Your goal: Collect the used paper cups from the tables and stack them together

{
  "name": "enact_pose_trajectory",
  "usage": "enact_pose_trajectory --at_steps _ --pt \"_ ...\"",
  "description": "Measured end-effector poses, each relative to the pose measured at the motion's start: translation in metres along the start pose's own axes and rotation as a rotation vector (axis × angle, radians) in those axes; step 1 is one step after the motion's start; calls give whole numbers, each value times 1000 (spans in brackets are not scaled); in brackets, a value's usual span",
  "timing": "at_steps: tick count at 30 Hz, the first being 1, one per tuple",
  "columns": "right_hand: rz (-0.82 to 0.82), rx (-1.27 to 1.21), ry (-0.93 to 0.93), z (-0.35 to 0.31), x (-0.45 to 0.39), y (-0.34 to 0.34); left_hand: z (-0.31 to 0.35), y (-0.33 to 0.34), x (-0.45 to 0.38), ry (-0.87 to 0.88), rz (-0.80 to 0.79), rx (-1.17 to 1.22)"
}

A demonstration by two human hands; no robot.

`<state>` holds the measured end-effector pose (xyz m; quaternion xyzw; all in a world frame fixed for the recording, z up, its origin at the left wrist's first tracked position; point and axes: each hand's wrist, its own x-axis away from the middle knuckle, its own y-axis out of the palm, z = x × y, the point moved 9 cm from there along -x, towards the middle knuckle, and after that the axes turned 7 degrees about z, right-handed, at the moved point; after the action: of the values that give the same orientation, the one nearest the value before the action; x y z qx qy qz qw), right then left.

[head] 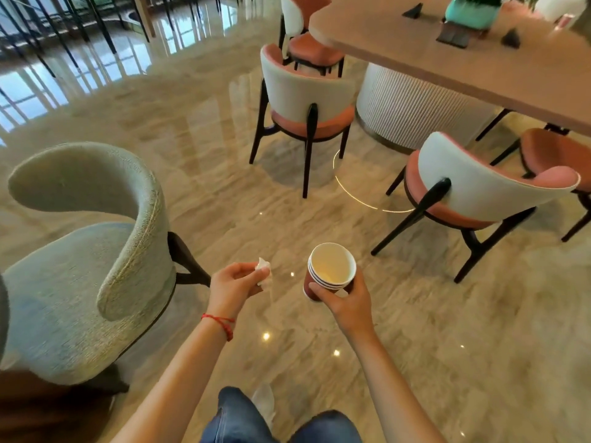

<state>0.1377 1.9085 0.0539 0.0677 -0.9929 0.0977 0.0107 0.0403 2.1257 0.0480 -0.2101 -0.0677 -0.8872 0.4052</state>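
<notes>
Main risk I see: the stack of cups (329,273) tilts toward me, so any dregs could spill onto the glossy floor (224,187), or a loose cup could slide off if the grip slackens. My right hand (345,298) wraps the stack from below, fingers curled around its side. My left hand (235,282) pinches what looks like a crumpled tissue (263,271). Table (463,59) stands well ahead.

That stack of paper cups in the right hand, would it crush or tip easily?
The cup stack probably resists squeezing, since several rims sit nested. It looks light: the right hand holds it alone. Tilted, any dregs might spill.
</notes>
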Motion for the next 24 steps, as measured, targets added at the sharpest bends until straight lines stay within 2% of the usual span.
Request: enact_pose_trajectory --at_steps 14,24 --pt "-59 28 -12 -9 -198 88 66 58 -173 -52 42 77" --pt "-242 61 -35 -42 -370 171 143 95 -308 -57 179 157"
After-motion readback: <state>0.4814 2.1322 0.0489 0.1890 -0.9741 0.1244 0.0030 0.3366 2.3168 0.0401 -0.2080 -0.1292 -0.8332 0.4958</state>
